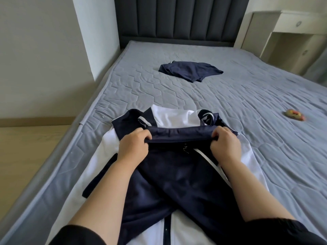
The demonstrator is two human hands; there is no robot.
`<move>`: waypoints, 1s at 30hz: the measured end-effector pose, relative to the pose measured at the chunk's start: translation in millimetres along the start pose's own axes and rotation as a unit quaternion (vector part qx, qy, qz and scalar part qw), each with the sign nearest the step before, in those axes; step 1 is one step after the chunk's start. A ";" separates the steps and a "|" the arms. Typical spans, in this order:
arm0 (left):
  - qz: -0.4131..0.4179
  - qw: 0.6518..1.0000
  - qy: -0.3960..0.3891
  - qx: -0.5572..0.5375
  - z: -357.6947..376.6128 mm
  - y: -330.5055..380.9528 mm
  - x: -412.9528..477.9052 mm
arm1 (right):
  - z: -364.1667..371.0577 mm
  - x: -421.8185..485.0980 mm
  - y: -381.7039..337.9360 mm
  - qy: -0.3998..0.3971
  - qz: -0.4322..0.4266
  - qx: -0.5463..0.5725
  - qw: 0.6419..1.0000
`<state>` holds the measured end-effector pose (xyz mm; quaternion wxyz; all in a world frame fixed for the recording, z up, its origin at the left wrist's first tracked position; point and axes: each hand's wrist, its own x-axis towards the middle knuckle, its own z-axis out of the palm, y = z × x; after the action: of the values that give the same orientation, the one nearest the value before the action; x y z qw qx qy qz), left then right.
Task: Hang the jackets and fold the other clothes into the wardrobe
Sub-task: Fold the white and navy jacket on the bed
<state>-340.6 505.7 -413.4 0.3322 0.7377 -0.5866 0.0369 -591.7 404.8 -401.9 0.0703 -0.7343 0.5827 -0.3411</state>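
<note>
Folding is in hand: left grip (134, 144) and right grip (225, 142) clench the navy garment's (177, 183) edge over the white jacket (173, 115). Next likely calls for laying it flat toward twelve o'clock on the bed (247, 85).

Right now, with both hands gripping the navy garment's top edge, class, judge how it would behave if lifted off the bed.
Probably floppy: the navy garment sags in soft folds below the left hand and right hand, so it would likely hang limp. Likely light: a pinch at each end holds its edge taut. Its slight sheen suggests it may slide.
</note>
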 end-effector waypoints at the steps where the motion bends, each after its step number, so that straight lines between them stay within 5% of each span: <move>1: -0.022 0.997 -0.060 -0.047 0.4 -3.7 1.9 | 1.8 1.0 3.0 -0.042 0.005 0.003 0.999; 5: -0.185 0.917 -0.136 -0.326 -7.5 -9.1 18.3 | 5.2 10.3 8.1 -0.092 0.120 0.167 0.974; 9: -0.364 0.840 -0.101 -0.389 0.9 -8.1 24.9 | 7.9 18.6 8.6 -0.111 0.330 0.381 0.856; 13: -0.395 0.829 -0.128 -0.373 9.0 -7.6 22.8 | 19.2 11.8 11.7 -0.157 0.336 0.349 0.860; 16: -0.427 0.801 -0.062 -0.415 11.9 -7.7 20.2 | 19.2 13.1 12.9 -0.132 0.345 0.391 0.843; 19: -0.444 0.775 -0.020 -0.449 13.8 -9.5 19.6 | 15.5 16.3 11.5 -0.100 0.343 0.331 0.874; 22: -0.434 0.793 -0.044 -0.424 14.2 -14.6 21.7 | 10.6 16.8 7.0 -0.152 0.343 0.259 0.890; 27: -0.434 0.739 -0.076 -0.509 10.3 -10.7 26.1 | 10.4 21.9 9.7 -0.178 0.383 0.316 0.850; 30: -0.459 0.692 -0.092 -0.549 4.3 -10.1 32.6 | 11.8 25.4 10.1 -0.154 0.432 0.433 0.776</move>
<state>-322.9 476.9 -406.8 0.5977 0.6011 -0.1185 -0.5171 -590.7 375.3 -405.3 0.6091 -0.3400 0.6114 -0.3736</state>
